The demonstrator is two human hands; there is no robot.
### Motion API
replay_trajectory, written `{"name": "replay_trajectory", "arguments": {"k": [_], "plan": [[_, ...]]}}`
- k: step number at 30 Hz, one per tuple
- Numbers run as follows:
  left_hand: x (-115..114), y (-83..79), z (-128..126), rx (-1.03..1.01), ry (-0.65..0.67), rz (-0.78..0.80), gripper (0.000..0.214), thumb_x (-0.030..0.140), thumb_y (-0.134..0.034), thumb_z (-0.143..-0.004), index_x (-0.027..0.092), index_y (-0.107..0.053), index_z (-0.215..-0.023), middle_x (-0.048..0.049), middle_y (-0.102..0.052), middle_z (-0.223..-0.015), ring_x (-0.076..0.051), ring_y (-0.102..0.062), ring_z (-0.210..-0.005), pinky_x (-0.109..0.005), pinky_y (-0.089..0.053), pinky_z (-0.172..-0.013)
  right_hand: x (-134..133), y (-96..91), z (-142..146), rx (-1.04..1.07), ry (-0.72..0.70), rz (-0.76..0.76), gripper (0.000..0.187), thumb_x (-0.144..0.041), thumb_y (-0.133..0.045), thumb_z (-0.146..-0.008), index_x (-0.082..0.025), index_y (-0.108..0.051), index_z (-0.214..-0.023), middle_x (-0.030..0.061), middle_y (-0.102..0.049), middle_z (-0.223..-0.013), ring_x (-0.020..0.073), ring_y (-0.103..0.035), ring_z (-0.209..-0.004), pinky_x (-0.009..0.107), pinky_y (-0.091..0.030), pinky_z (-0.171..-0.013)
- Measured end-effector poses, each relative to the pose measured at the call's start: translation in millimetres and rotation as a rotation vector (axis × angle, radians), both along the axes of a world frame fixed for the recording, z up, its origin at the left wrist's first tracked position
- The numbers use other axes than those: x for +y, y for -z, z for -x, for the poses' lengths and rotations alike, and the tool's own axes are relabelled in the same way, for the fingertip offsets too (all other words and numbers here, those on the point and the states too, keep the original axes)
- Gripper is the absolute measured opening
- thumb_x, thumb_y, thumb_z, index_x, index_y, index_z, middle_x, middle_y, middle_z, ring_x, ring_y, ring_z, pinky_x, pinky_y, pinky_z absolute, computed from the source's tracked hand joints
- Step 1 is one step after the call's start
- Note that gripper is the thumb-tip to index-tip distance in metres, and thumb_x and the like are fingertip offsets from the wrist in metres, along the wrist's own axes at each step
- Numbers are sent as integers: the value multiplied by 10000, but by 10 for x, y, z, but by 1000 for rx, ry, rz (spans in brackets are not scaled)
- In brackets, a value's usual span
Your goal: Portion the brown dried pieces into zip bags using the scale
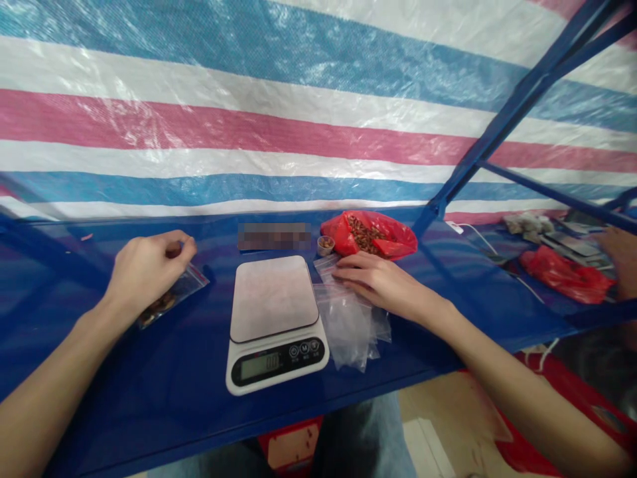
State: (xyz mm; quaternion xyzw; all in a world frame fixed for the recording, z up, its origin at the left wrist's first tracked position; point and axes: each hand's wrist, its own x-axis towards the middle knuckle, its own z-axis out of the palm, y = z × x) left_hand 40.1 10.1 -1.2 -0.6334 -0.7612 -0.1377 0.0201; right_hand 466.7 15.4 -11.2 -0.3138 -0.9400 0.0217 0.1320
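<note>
My left hand [149, 265] is at the left with its fingers curled in toward the thumb; whether anything sits between them is hidden. Under and beside it lies a clear zip bag [172, 299] with brown pieces inside. My right hand [381, 279] rests on a loose pile of clear zip bags [348, 325], fingers stretched out over their upper ends. Between the hands stands a white digital scale [276, 302] with a bare plate; its display appears to read 0.0. Just beyond my right hand are a red plastic bag [401, 232] of small brown pieces and a small cup [326, 245] holding similar pieces.
A blurred-out flat item [273, 237] lies behind the scale on the blue table [174, 392]. Striped sheeting [249, 126] and a blue frame bar [497, 119] border the back. At right, another person's hand [620, 252] is near a second red bag [567, 272].
</note>
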Motion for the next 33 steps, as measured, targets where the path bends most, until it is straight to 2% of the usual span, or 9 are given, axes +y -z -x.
{"name": "replay_trajectory", "arguments": {"k": [4,12,17,20,23,28,33], "plan": [[4,-5,-9,9,-9,8,426,498,-402,-943,234,-720,-1047,-72,-793,-883,-308,-757,-978,-286,-432,-728,-178,98,-15,-64,25,-122,368,-139,-551,-1017,-183,-720,-1341,138,-726,-1352,298,-703,-1192,466,-576,-1043],[-3,-14,-13,11,-20,-1,412,490,-409,-940,230,-718,-1023,-69,-788,-866,-301,-752,-948,-279,-418,-714,-160,130,2,11,88,-121,319,-150,-530,-1034,-189,-762,-1249,126,-758,-1284,290,-731,-1134,460,-607,-981],[-3,-11,-14,1,-3,-7,401,488,-415,-937,235,-716,-1012,-67,-783,-861,-296,-751,-934,-279,-415,-718,-48,137,7,25,200,-143,347,-97,-483,-1034,-180,-753,-1235,122,-745,-1195,268,-723,-1064,384,-609,-890],[-4,-11,-14,-3,-13,-3,402,488,-421,-931,236,-720,-1025,-61,-776,-846,-297,-749,-936,-280,-414,-719,78,143,42,-73,201,-148,306,-104,-511,-1028,-169,-748,-1212,123,-724,-1115,270,-710,-997,375,-586,-827],[-8,-18,-12,0,-2,-10,405,486,-420,-927,235,-724,-1022,-61,-768,-830,-298,-744,-919,-282,-408,-712,175,155,80,-95,202,-126,239,-117,-529,-1030,-172,-750,-1103,114,-712,-1060,256,-698,-963,352,-554,-809],[-21,-37,-22,-4,16,-9,420,493,-405,-930,229,-722,-1010,-73,-766,-836,-304,-739,-896,-286,-402,-704,239,100,88,22,209,-46,172,-155,-562,-1029,-182,-723,-972,90,-695,-995,229,-682,-888,327,-507,-768],[-20,-19,-24,5,21,-25,415,497,-403,-934,237,-721,-992,-65,-765,-823,-297,-741,-884,-286,-397,-699,371,-49,151,326,196,-11,85,-174,-651,-976,-193,-724,-938,67,-698,-975,208,-663,-852,326,-496,-771]]}}
